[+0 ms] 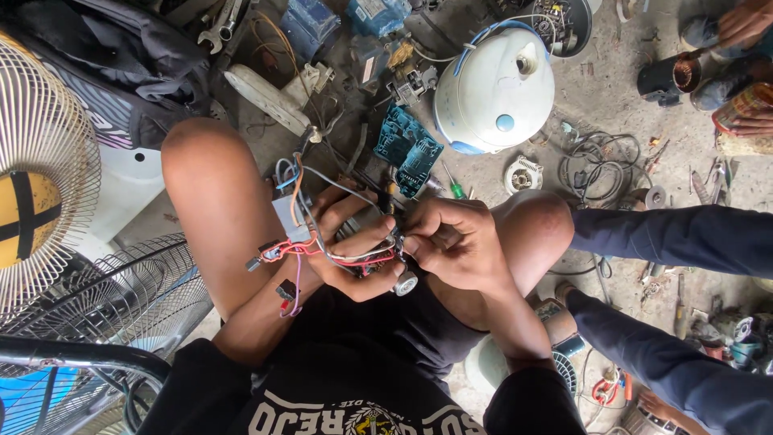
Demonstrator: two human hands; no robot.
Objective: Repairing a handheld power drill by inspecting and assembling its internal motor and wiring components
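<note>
Fingers (pixel 419 242) of the right hand (pixel 455 246) are pinched together on the wire bundle (pixel 354 256) at the end of a small motor part (pixel 378 250), while the left hand (pixel 350 242) cups it from beneath, curled shut around it, just above the lap between the bare knees. The wires look thin, limp and easy to snag; the metal core seems stiff and fairly heavy for its size, so I'd judge the body the safer hold, not the leads. A white connector block (pixel 290 217) dangles at nine o'clock from it. On the floor at twelve o'clock lies a teal tool casing (pixel 407 149), at one o'clock a white round tank (pixel 495 89), at nine o'clock fan grilles (pixel 48 169). Another person's dark sleeve (pixel 676 238) crowds in at three o'clock.
</note>
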